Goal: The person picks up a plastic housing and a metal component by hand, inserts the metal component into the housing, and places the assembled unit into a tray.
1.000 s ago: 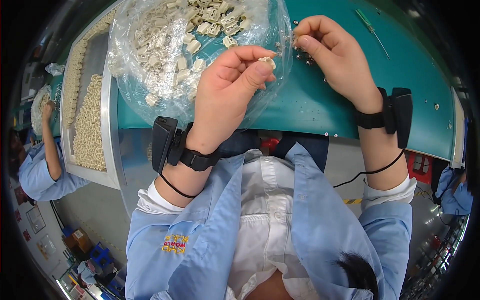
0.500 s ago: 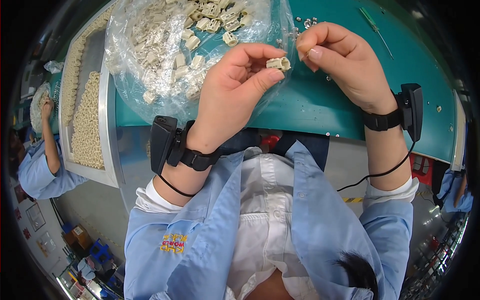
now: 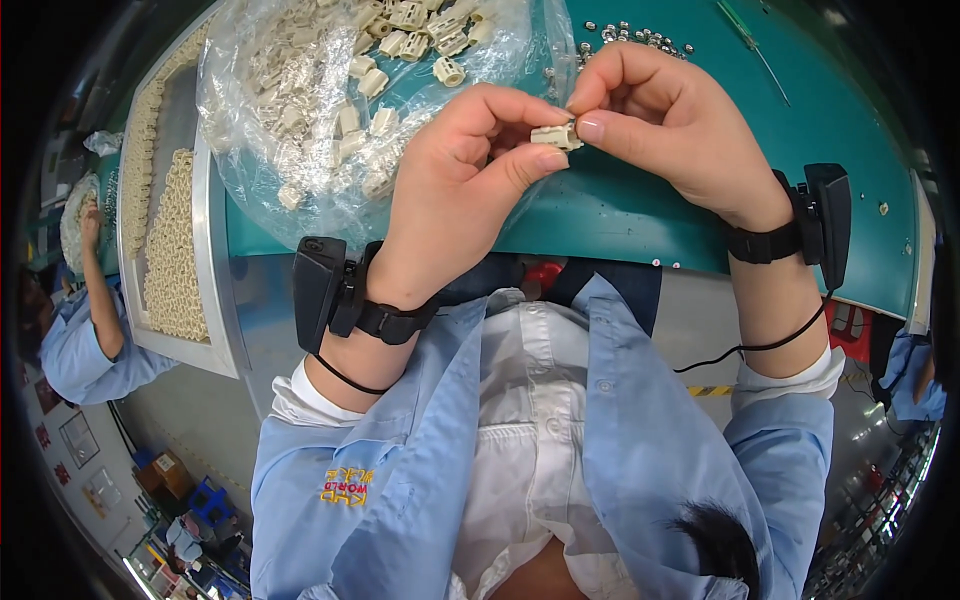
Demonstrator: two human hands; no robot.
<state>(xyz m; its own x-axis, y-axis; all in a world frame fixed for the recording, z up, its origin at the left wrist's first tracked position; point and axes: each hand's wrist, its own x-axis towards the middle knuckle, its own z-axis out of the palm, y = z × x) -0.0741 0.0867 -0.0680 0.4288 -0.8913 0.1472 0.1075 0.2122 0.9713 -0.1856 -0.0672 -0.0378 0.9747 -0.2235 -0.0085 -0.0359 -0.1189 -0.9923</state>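
Between the thumb and fingers of my left hand (image 3: pixel 470 165) is a small cream plastic housing (image 3: pixel 552 137), held on its side over the green table. My right hand (image 3: pixel 670 125) is pinched at the housing's right-hand end, its thumb and forefinger touching there. Whatever sits in that pinch is too small and covered to name. Left of and beyond my left hand, a clear plastic bag (image 3: pixel 240 150) lies spread with many more cream housings (image 3: pixel 408 45) in and on it. Several small shiny metal parts (image 3: pixel 640 38) are scattered beyond my right hand.
A green-handled screwdriver (image 3: pixel 745 35) lies at the far right of the green table (image 3: pixel 800 220). At left stands a metal-rimmed tray (image 3: pixel 215 240) packed with rows of cream parts. Farther left, a person in a blue sleeve (image 3: pixel 85 340) works at another bench.
My right hand has moved left, so its pinched fingers now meet the end of the housing. My left hand stays nearly in place. More of the metal parts show beyond the right hand.
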